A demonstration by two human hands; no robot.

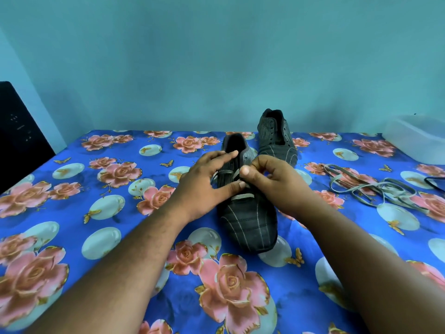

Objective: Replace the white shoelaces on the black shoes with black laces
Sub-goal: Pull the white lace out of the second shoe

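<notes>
Blue cloth point(101, 239): floral sheet under everything.
Near shoe point(250, 220): the landmark, toe toward the camera, white lace point(242, 196) threaded across its lower eyelets.
Far shoe point(277, 138): just behind the near shoe to the right, eyelets bare.
Loose lace point(375, 186): pulled-out pale lace in a heap well right of the near shoe.
Left hand point(207, 186): fingers spread over the near shoe's left side, steadying it.
Right hand point(272, 179): pinches the lace at mid-tongue.
Black lace point(433, 183): a dark strand beyond the heap; too little shows to be sure.
Risk: a hard tug could snag the lace in an eyelet or drag the shoe, if the steadying hand slips.
</notes>
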